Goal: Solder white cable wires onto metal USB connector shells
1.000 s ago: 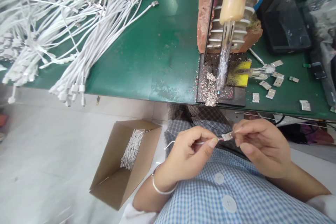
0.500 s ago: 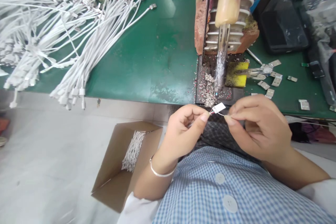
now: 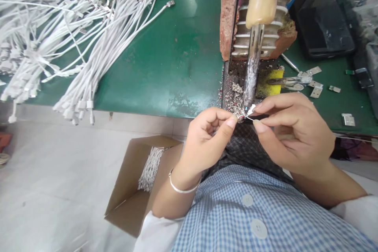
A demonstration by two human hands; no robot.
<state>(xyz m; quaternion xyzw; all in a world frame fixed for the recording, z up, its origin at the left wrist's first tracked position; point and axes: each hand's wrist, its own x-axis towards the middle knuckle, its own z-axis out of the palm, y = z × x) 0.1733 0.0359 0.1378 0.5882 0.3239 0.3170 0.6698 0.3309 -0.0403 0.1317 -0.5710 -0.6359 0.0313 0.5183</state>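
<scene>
Close under the soldering iron (image 3: 250,82) tip, my left hand (image 3: 209,134) is closed, pinching the end of a cable with thin coloured wires (image 3: 241,116) between thumb and forefinger. A small white-and-metal connector (image 3: 251,109) sits at the wire ends, right at the iron's tip. My right hand (image 3: 295,134) is closed too, its thumb and a finger pinching a fine solder wire (image 3: 249,118) that reaches toward the joint. Its forefinger lies against or just beside the connector; I cannot tell which. Whether iron, solder and wires touch is too small to make out.
Bundles of white cables (image 3: 97,47) lie on the green table (image 3: 189,55) at left. A yellow sponge (image 3: 273,82), loose USB plugs (image 3: 348,119) and a black device (image 3: 326,23) are at right. A cardboard box (image 3: 126,181) with white pieces stands below the table edge.
Both hands have moved slightly up with the cable end, bringing the connector to the iron's tip. The right forefinger has come close to the connector. The view has shifted slightly.
</scene>
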